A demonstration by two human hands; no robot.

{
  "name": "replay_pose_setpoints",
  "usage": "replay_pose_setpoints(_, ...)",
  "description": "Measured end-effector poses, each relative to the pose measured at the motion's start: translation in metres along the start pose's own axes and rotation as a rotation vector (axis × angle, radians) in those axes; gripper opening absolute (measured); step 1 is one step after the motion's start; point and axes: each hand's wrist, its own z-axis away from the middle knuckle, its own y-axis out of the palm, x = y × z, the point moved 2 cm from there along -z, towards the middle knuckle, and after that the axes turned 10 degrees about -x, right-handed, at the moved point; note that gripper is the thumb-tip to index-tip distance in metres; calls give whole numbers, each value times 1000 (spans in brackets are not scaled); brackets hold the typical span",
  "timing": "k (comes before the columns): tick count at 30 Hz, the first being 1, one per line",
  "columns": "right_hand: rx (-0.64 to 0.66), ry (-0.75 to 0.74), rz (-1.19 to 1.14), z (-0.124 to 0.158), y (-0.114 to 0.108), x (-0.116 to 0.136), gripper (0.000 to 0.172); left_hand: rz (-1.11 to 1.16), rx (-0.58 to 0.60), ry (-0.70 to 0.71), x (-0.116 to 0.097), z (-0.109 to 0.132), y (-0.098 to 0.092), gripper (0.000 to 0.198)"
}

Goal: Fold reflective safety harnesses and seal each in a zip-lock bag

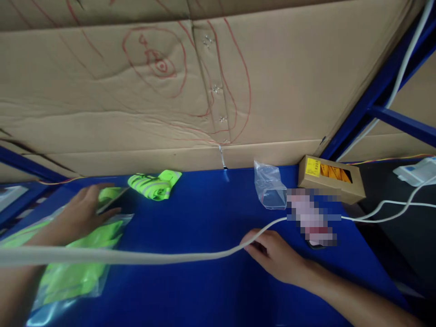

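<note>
My left hand (83, 211) is at the left, thumb and fingers closed around a small bright-green cloth bundle (108, 194) with a thin, flat grey edge. Motion blurs it a little. Below it lie clear plastic bags (80, 272) with folded fluorescent green cloth inside. A rolled green cloth with silver reflective stripes (151, 185) sits apart, near the cardboard. My right hand (272, 254) rests on the blue tabletop (190, 290) with its fingers curled in, and nothing shows in it. A white cable (163, 258) crosses the view and passes over its fingertips.
A crumpled clear bag (269, 186) lies at the back right, beside an open-windowed cardboard box (350, 193) with orange contents. A blurred-out pink object (309, 215) is in front of the box. Cardboard sheeting (289, 81) closes the back, with a blue frame (361, 109) at right.
</note>
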Motion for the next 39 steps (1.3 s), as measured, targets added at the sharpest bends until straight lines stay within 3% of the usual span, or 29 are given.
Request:
replay_pose_setpoints(4, 11, 13, 6, 1, 0, -1, 20, -3, -23, 237, -74, -17, -14, 46)
replay_pose_setpoints(9, 20, -28, 55, 0, 0, 0, 22, 152, 117, 213, -115, -44, 15, 41)
replay_pose_setpoints(11, 17, -35, 49, -1, 0, -1, 21, 196, 111, 228, -132, -42, 21, 44)
replay_pose_setpoints(13, -20, 3, 23, -1, 1, -6, 21, 306, 86, 262, -158, -31, 15, 46)
replay_pose_setpoints(14, -53, 42, -6, -1, 1, -8, 26, 477, 74, 250, -174, -23, 8, 46)
replay_pose_setpoints(16, -127, 120, -123, 0, 2, -13, 54, 849, 76, 154, -209, -3, -7, 47)
replay_pose_setpoints(19, -107, 192, -421, 1, 4, -12, 94, 1433, 307, -127, -261, 26, -17, 53)
replay_pose_setpoints(20, -74, 214, -519, 1, 5, -9, 98, 1619, 378, -262, -275, 34, -17, 56)
replay_pose_setpoints(22, -43, 284, -634, 0, 5, -4, 84, 1847, 619, -489, -296, 49, -11, 57)
replay_pose_setpoints(25, -140, 362, -591, -6, 2, 1, 39, 2050, 860, -689, -302, 62, -1, 58)
replay_pose_setpoints(28, -252, 379, -501, -10, -2, 0, 15, 2232, 980, -679, -291, 65, 7, 63)
replay_pose_setpoints(33, -407, 420, -474, -6, -8, -12, 12, 2184, 1204, -339, -279, 55, 17, 90)
replay_pose_setpoints(35, -456, 488, -528, -5, -9, -18, 14, 2055, 1219, -251, -279, 52, 19, 87)
replay_pose_setpoints(37, -489, 566, -577, -5, -9, -21, 17, 1975, 1166, -260, -280, 51, 20, 73)
replay_pose_setpoints(39, -509, 617, -603, -6, -10, -20, 22, 2002, 1040, -393, -277, 52, 21, 63)
